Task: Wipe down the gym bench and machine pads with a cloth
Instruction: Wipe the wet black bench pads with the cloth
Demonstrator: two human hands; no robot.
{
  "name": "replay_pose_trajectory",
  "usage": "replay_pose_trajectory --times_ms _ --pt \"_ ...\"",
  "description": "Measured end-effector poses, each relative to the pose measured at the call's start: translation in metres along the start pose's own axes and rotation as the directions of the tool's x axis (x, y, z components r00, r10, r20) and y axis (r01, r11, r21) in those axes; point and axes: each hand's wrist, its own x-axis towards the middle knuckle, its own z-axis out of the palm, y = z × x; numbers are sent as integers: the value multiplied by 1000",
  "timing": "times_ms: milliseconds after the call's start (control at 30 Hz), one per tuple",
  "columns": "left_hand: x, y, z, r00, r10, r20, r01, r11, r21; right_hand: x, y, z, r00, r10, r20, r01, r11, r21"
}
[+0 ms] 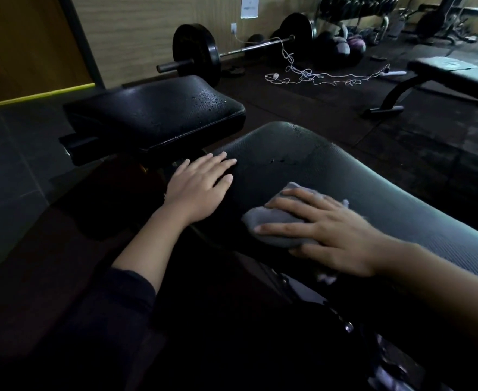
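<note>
Dim gym, rubber floor. Cloth [277, 221] on pad [373, 176], near-centre, under right hand [328, 230], fingers spread flat, pressing. Left hand [201, 187] flat w/ fingers straight on pad's left edge. Cloth soft, light, likely bunches; press w/ flat palm. Droplets on far seat [153, 114], prob slick.

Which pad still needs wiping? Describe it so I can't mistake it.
Start at the long bench back pad where the right hand presses the grey cloth. Just beyond its far end, toward the barbell, sits the smaller black seat pad, beaded with droplets.
</note>
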Motion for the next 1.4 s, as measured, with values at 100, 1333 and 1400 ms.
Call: replay_pose_trajectory --times_ms 100,1333,1400 --pt "-1 0 1 1000 6 -9 -6 1000 -2 0 43 -7 985 172 -6 -172 985 21" --pt "1 -2 1 998 30 -58 -33 998 -52 10 18 -3 990 -137 -32 138 988 65" --pt "1 -2 2 998 28 -55 -31 998 -51 19 40 -6 999 8 -46 -5 997 73"
